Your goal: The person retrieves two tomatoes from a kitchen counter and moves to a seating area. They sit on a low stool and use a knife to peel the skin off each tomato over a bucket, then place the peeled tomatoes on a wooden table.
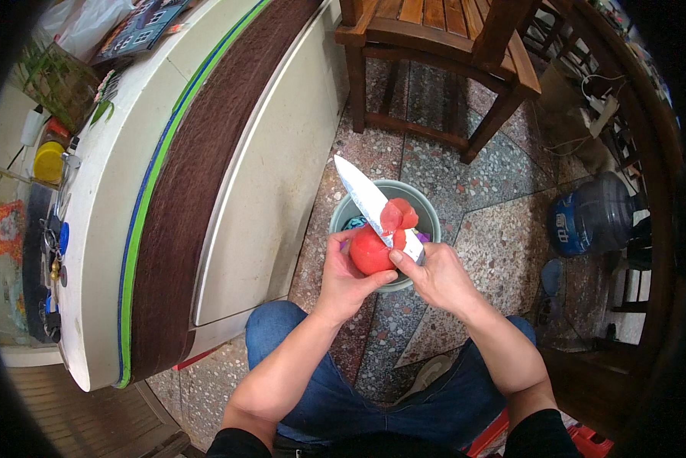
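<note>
My left hand (345,283) is closed around a round red fruit (369,251), perhaps a tomato. In my right hand (434,277) is a kitchen knife (363,193), its blade pointing up and left, its edge against the fruit. The thumb of that hand lies by the blade where it meets the fruit. A curled strip of red peel (399,214) hangs by the blade's right side. Both hands are above a grey-green round bin (432,212), which holds some coloured wrappers. The knife's handle is mostly hidden by my right hand.
A white counter (105,229) with keys (51,240) and a yellow-lidded jar (48,162) curves along the left. A slatted wooden chair (417,31) stands beyond the bin. On the right, a large blue water bottle (592,214) lies on the speckled floor (500,240).
</note>
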Demonstrator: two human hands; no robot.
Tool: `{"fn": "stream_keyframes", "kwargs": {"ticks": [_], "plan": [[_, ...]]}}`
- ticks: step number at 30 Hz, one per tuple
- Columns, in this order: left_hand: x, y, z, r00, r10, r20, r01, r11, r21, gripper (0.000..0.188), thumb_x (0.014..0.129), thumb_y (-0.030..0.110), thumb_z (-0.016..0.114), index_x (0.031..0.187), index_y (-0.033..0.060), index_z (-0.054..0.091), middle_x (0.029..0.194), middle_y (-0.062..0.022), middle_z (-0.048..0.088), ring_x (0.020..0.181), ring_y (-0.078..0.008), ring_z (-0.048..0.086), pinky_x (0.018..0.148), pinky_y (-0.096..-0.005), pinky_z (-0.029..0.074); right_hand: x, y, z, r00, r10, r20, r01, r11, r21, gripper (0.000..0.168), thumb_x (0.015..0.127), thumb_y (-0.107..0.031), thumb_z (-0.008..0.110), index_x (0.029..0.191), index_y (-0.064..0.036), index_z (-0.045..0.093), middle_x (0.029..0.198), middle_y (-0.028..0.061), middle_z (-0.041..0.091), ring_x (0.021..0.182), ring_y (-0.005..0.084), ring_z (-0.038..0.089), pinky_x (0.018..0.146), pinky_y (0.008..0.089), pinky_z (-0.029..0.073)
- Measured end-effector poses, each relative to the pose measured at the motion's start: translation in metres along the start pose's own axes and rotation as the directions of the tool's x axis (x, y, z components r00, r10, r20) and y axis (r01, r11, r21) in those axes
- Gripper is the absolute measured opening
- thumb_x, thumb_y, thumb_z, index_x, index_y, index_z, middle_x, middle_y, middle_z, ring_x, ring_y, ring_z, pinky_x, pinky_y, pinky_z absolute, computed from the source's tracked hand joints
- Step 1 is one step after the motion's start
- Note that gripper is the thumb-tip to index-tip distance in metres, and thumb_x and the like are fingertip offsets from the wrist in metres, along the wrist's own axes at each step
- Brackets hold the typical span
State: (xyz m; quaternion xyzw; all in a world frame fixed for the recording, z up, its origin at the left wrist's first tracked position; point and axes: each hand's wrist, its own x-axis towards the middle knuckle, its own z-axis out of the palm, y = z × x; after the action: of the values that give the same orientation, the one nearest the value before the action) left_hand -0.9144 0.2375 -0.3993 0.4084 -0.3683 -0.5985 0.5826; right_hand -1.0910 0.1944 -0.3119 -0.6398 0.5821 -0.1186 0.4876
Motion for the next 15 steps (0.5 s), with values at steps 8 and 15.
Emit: {"fn": "stream_keyframes", "kwargs": {"ticks": [8, 15], "plan": [[0.000, 0.027, 0.000, 0.976, -0.156, 0.151, 0.206, 0.884, -0.420, 0.070, 0.088, 0.010, 0.073, 0.145, 0.0091, 0.032, 0.143, -0.0160, 0.047, 0.131, -0.0309, 0.052, 0.106, -0.0459, 0.049, 0.005, 0.017, 0.001, 0.997, -0.061, -0.040, 0.064, 0.995, 0.080, 0.058, 0.085, -0.049, 0.074, 0.099, 0.008, 0.069, 0.086, 0.0264, 0.070, 0.083, 0.0368, 0.072, 0.075, 0.0434, 0.055], [-0.001, 0.016, 0.002, 0.981, -0.138, 0.135, 0.177, 0.924, -0.340, 0.071, 0.090, 0.015, 0.073, 0.148, 0.0042, 0.034, 0.143, -0.0145, 0.048, 0.131, -0.0279, 0.053, 0.103, -0.0431, 0.052, 0.007, 0.025, 0.009, 0.984, -0.124, -0.130, 0.134, 0.988, 0.070, 0.058, 0.083, -0.050, 0.077, 0.098, 0.006, 0.070, 0.084, 0.0249, 0.071, 0.078, 0.0356, 0.072, 0.072, 0.0434, 0.055]]}}
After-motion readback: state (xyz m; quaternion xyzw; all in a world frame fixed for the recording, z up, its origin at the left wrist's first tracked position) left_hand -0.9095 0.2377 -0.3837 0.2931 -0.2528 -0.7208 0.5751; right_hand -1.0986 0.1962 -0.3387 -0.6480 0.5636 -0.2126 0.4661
